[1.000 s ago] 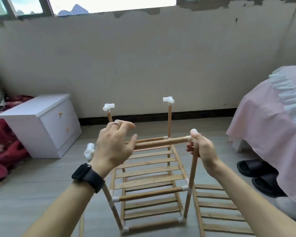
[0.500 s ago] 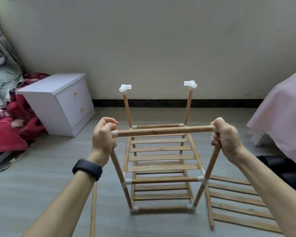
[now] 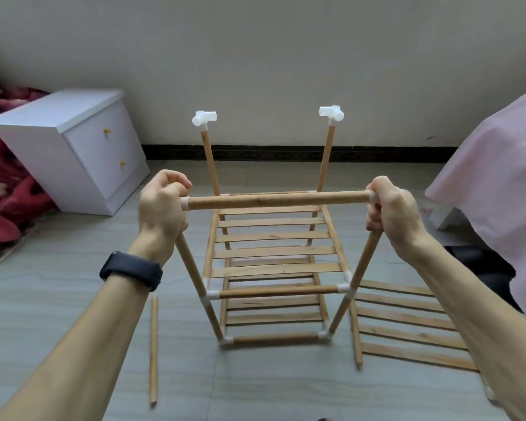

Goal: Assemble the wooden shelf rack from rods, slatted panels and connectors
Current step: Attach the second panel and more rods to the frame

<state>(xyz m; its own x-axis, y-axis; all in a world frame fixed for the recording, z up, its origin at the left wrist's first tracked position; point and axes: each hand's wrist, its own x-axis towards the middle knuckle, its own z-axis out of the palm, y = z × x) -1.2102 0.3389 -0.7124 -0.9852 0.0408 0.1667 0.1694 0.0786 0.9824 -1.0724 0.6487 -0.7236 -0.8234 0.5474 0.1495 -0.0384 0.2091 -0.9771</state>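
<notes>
Fingers [image 3: 176,183] of left hand [image 3: 161,209], right hand [image 3: 394,209] clamp top rod [image 3: 277,200]; loose rod [image 3: 153,350], panel [image 3: 407,328] flank rack [image 3: 274,270].

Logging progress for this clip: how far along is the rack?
Done: two panels are mounted. In hand: left hand and right hand grip the ends of the top rod. Left: both rear connectors stand unjoined; a spare panel and loose rod lie on the floor.
</notes>
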